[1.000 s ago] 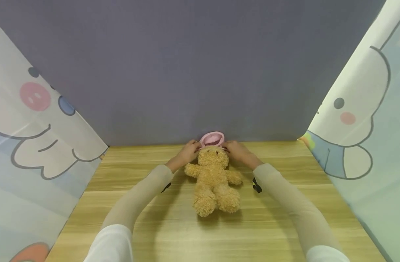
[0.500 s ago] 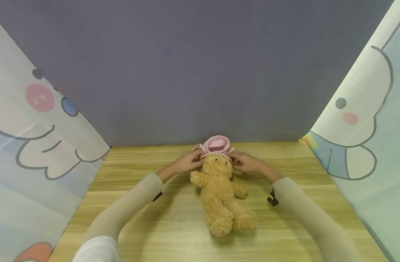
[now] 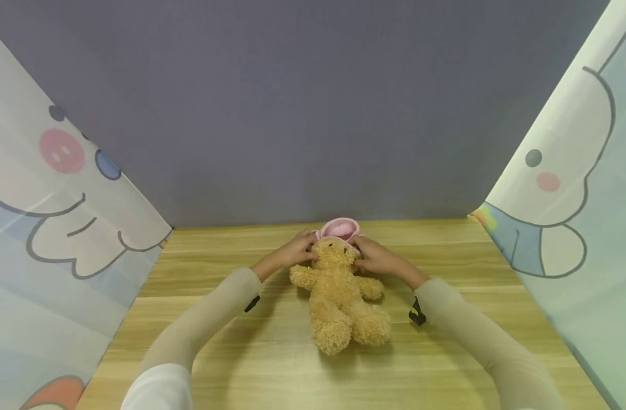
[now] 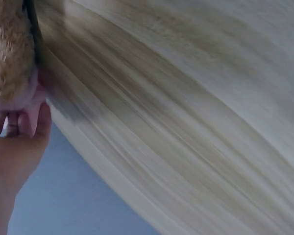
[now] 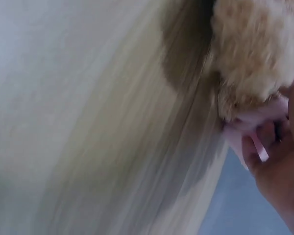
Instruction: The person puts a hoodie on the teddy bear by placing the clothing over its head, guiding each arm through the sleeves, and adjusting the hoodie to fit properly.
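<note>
A tan plush teddy bear (image 3: 338, 290) lies face up on the wooden table, feet toward me. At the top of its head is a soft pink hat (image 3: 340, 226), its round part standing up behind the face. My left hand (image 3: 297, 249) pinches the hat's left edge beside the bear's head. On the opposite side, my right hand (image 3: 376, 257) holds the right edge. In the left wrist view, curled fingers grip pink cloth (image 4: 27, 98) under the fur. Similarly, the right wrist view has my fingers bent round the pink fabric (image 5: 257, 117). Some fingertips are hidden.
The wood-grain table (image 3: 271, 364) ends at a dark grey wall (image 3: 313, 114) just behind the hat. Cartoon-printed curtains (image 3: 51, 228) flank the left side, with a similar curtain (image 3: 564, 216) on the right. Black wrist-camera pieces (image 3: 417, 312) hang beneath the sleeves.
Bear and hat first came toward me and rightward, with the legs swinging right. Since half a second ago the bear's body has shifted back left and slightly away. Both hands stay at the hat.
</note>
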The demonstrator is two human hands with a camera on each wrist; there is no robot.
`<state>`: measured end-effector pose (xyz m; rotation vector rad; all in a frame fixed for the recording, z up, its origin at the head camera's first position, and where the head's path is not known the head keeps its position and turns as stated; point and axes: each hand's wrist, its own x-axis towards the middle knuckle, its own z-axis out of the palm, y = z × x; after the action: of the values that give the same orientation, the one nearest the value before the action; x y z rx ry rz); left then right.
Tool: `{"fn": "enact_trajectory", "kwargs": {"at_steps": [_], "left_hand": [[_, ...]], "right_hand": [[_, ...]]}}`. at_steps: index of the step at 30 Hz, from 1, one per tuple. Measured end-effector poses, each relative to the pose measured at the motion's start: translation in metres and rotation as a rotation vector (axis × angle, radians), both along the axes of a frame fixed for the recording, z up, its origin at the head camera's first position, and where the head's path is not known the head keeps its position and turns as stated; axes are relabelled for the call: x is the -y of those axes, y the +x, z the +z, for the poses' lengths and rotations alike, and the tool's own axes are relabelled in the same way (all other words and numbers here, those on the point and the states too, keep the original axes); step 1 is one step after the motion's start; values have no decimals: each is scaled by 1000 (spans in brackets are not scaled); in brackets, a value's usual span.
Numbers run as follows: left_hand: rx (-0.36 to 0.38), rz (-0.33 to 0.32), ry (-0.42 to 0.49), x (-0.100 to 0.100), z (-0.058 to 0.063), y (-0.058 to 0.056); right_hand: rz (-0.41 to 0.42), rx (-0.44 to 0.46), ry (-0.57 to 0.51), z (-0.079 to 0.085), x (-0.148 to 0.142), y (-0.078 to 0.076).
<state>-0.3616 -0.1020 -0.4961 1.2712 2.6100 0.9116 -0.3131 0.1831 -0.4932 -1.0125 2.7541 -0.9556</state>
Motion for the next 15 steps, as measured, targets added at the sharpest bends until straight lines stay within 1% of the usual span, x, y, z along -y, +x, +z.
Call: {"fn": "enact_trajectory", "kwargs": {"at_steps": [3, 5, 8, 10, 11, 13, 14, 15], "left_hand": [[-119, 0, 33, -4, 2, -5], [-160, 43, 47, -8, 4, -6], [-254, 178, 18, -14, 9, 0], [-325, 274, -12, -19, 10, 5], [-362, 309, -24, -21, 10, 7], [-406, 349, -37, -24, 10, 9], [-409, 350, -40, -24, 10, 9], [-395, 349, -40, -24, 9, 7]], "right_hand": [[-62, -126, 45, 1, 7, -2], [-97, -199, 51, 1, 10, -4], [-143, -329, 39, -3, 16, -6], [-186, -408, 2, -5, 21, -7], [-210, -451, -11, -7, 23, -8], [-249, -480, -45, -8, 26, -9], [-267, -486, -53, -9, 27, -11], [-276, -468, -59, -8, 26, -12]]}}
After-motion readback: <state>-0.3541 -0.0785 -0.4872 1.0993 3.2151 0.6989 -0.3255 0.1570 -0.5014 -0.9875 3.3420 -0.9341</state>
